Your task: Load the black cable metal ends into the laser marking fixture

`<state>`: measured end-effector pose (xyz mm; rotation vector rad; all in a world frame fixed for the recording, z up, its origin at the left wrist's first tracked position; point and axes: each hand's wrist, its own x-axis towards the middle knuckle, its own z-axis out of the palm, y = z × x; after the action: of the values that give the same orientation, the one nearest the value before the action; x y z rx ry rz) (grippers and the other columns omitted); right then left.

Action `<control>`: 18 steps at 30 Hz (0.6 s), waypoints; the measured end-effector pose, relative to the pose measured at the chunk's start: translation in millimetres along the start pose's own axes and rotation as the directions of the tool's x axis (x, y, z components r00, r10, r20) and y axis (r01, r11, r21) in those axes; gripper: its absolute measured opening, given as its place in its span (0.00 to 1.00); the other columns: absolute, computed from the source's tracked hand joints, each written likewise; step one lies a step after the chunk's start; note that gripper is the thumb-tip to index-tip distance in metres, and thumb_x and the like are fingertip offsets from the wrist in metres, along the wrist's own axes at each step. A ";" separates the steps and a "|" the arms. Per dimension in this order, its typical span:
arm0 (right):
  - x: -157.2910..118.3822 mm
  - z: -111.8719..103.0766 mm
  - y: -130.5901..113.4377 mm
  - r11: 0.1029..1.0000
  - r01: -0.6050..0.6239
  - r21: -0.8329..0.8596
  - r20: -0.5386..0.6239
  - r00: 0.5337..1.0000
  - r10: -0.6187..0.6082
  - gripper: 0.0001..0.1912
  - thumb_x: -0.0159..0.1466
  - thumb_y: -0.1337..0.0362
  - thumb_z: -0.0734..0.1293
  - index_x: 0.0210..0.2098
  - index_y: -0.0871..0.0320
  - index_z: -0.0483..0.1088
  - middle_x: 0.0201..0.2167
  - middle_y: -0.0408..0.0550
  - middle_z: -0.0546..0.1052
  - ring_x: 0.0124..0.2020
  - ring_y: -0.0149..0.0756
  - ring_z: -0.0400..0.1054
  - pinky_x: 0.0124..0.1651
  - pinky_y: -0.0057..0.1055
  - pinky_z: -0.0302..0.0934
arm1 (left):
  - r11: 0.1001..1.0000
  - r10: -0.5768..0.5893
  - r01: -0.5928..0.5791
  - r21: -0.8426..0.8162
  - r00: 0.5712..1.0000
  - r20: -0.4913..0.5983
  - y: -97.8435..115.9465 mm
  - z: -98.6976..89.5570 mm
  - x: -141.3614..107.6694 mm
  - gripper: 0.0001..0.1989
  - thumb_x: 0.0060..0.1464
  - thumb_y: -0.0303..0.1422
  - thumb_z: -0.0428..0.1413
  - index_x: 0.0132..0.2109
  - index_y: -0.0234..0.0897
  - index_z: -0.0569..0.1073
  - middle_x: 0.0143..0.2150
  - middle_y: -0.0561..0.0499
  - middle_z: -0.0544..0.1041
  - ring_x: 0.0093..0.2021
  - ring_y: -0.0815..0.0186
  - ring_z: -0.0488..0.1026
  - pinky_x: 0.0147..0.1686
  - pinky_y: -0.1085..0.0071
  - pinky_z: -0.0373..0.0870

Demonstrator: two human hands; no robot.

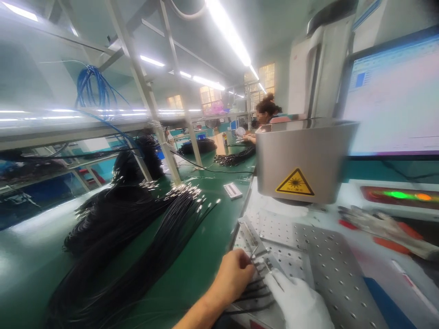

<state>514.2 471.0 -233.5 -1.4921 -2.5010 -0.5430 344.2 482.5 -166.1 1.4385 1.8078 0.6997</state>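
Note:
My bare left hand [236, 270] is closed at the lower middle, its thumb and fingers pinched beside a metal fixture [251, 235]; what lies between the fingertips is too small to make out. My right hand [295, 292], in a white glove, has its fingers at the near end of that fixture, and their grip is blurred. Several black cables [254, 292] run from between the hands toward me. Under the fixture is a perforated metal plate [329, 260]. A large bundle of black cables [161, 228] with silvery ends lies on the green table to the left.
A grey machine head with a laser warning sign [295, 183] hangs over the plate. On the right are a monitor [394, 96], work gloves [387, 230] and a pen [411, 278]. A small white block [232, 191] lies on the green table [206, 228]. Another person [267, 112] sits beyond.

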 end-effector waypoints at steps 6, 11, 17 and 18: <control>-4.5 -6.2 4.2 0.999 0.028 0.046 -0.020 0.999 -0.028 0.36 0.49 0.83 0.58 0.50 0.45 0.73 0.51 0.31 0.74 0.34 0.36 0.71 0.27 0.26 0.68 | 0.992 0.026 -0.025 0.121 1.000 -0.010 10.5 8.4 -6.4 0.02 0.45 0.27 0.52 0.26 0.36 0.69 0.24 0.55 0.68 0.29 0.69 0.64 0.29 0.72 0.55; -6.6 -7.9 4.6 0.995 0.031 0.090 -0.022 0.999 -0.030 0.36 0.50 0.83 0.58 0.50 0.46 0.73 0.50 0.32 0.74 0.35 0.35 0.70 0.29 0.27 0.69 | 0.959 0.034 -0.021 0.281 0.999 -0.040 21.0 10.8 -10.0 0.06 0.46 0.25 0.51 0.29 0.35 0.73 0.25 0.53 0.69 0.28 0.69 0.63 0.29 0.72 0.54; -2.8 -5.9 3.9 0.997 0.022 0.071 0.031 0.999 -0.024 0.37 0.51 0.83 0.58 0.53 0.44 0.72 0.53 0.33 0.72 0.35 0.35 0.70 0.29 0.28 0.69 | 0.953 0.024 -0.027 0.301 1.000 0.011 27.2 7.4 -10.6 0.06 0.45 0.24 0.52 0.28 0.34 0.75 0.22 0.55 0.65 0.26 0.70 0.60 0.28 0.72 0.53; -0.4 -3.8 3.9 0.996 0.022 0.082 0.053 0.998 -0.026 0.36 0.51 0.83 0.60 0.52 0.43 0.72 0.55 0.33 0.71 0.36 0.36 0.71 0.29 0.28 0.69 | 0.956 0.021 -0.025 0.291 1.000 0.017 26.5 6.7 -9.2 0.06 0.45 0.25 0.53 0.28 0.34 0.75 0.22 0.55 0.65 0.26 0.70 0.59 0.28 0.73 0.54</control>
<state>517.7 470.8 -229.3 -1.4681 -2.5526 -0.4047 366.3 479.7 -147.8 1.6514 1.9467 0.4447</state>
